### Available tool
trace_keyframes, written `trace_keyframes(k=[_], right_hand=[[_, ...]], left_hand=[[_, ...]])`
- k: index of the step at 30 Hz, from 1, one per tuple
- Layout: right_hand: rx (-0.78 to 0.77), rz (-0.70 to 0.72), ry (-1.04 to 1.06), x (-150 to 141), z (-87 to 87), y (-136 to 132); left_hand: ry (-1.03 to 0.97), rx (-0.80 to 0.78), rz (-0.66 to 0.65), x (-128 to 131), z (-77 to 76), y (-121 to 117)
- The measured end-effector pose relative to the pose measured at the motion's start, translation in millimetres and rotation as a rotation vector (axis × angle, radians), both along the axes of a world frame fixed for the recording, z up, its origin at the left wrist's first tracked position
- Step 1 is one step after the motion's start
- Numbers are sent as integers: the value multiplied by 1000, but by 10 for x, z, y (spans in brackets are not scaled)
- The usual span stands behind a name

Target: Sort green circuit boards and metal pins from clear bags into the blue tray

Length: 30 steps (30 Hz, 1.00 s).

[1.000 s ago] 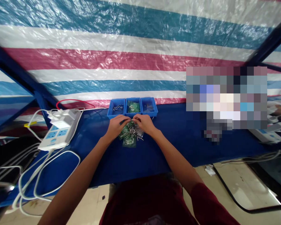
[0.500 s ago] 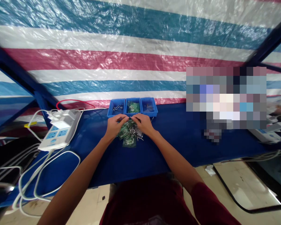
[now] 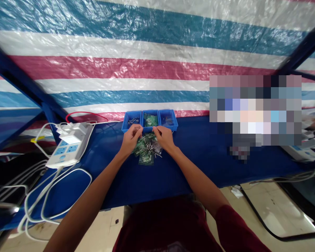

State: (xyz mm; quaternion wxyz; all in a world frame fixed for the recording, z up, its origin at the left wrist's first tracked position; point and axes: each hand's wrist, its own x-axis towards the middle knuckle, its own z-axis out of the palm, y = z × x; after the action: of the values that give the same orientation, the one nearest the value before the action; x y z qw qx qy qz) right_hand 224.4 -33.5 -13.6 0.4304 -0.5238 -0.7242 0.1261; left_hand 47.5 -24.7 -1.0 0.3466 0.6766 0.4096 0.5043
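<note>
A pile of loose metal pins (image 3: 150, 147) and green packets (image 3: 146, 159) is set on the blue tabletop (image 3: 147, 183), between the two hands and slightly nearer the body than their fingertips. It is perhaps kept there so that either hand can reach it without stretching. A clear bag (image 3: 158, 146) is partly seen in the pile, beside the right wrist.

The left hand (image 3: 132, 135) is curled, with thumb and forefinger drawn close together; the right hand (image 3: 163, 135) is bent in much the same way, a gap being left between the two. Whether anything small is pinched in either cannot be told.

Just beyond the fingertips, three blue bins are lined up. Pins are held in the left bin (image 3: 124, 125), past the left hand; green packets in the middle bin (image 3: 148, 129), beyond the gap; something thin and clear in the right bin (image 3: 176, 123), past the right hand. The contents are apparently kept apart by kind.

Farther out, left of the left hand, a white power strip (image 3: 64, 159) is loaded with plugs and adapters. Its blue marking is too small to be read, and no brand or label is legible elsewhere.
</note>
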Motion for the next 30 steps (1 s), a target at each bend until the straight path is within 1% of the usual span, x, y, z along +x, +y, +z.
trace_keyframes(k=[2, 4, 9, 14, 16, 19, 25, 27, 30], right_hand=[[19, -19, 32, -3, 6, -11], [35, 3, 57, -11, 8, -21], [74, 176, 75, -21, -9, -22], [6, 193, 62, -19, -8, -14], [-10, 212, 47, -26, -2, -15], [15, 221, 43, -36, 1, -14], [24, 144, 46, -33, -12, 1], [23, 137, 27, -47, -23, 0], [21, 124, -18, -83, -43, -12]], left_hand=[[69, -8, 1, -24, -16, 9], [86, -25, -5, -38, -19, 7], [55, -76, -83, -35, 8, -10], [16, -124, -142, -31, 29, -12], [1, -133, -145, -36, 28, -5], [-33, -116, -110, -45, 22, 10], [-57, -76, 15, -30, -10, 14], [-28, -34, 78, -14, -16, -6], [112, 80, 189, 6, 7, -53]])
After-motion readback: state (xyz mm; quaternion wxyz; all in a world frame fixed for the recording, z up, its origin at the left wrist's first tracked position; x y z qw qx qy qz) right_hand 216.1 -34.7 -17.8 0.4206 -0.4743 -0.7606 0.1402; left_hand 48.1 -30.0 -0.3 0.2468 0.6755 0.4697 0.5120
